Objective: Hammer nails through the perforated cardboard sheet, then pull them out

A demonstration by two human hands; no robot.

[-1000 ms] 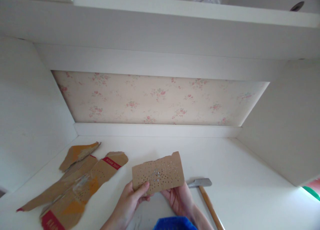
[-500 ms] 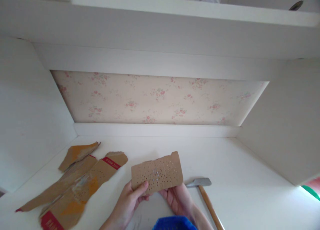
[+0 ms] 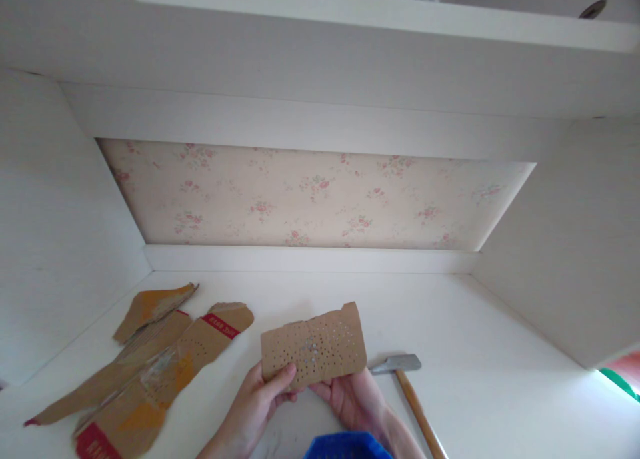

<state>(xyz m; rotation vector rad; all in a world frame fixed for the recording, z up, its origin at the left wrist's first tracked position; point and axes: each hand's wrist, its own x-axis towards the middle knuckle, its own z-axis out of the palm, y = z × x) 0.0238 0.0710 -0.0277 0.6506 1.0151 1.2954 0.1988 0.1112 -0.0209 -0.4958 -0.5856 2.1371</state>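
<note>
A small brown cardboard piece [image 3: 320,342], full of punched holes and with a few shiny nail heads near its middle, is held up above the white desk [image 3: 470,379]. My left hand [image 3: 260,399] pinches its lower left corner, thumb on the front. Behind its lower right edge my right hand [image 3: 353,396] supports it, palm up and fingers curled. A hammer [image 3: 407,386] with a grey head and wooden handle lies on the desk just right of my right hand.
Torn cardboard strips [image 3: 150,362] with red and orange print lie on the desk at the left. A blue object [image 3: 347,446] shows at the bottom edge. White side walls, a floral back panel [image 3: 310,199] and a shelf above enclose the desk.
The view has shifted slightly; the cardboard piece and both hands stay almost where they were, with the same hold.
</note>
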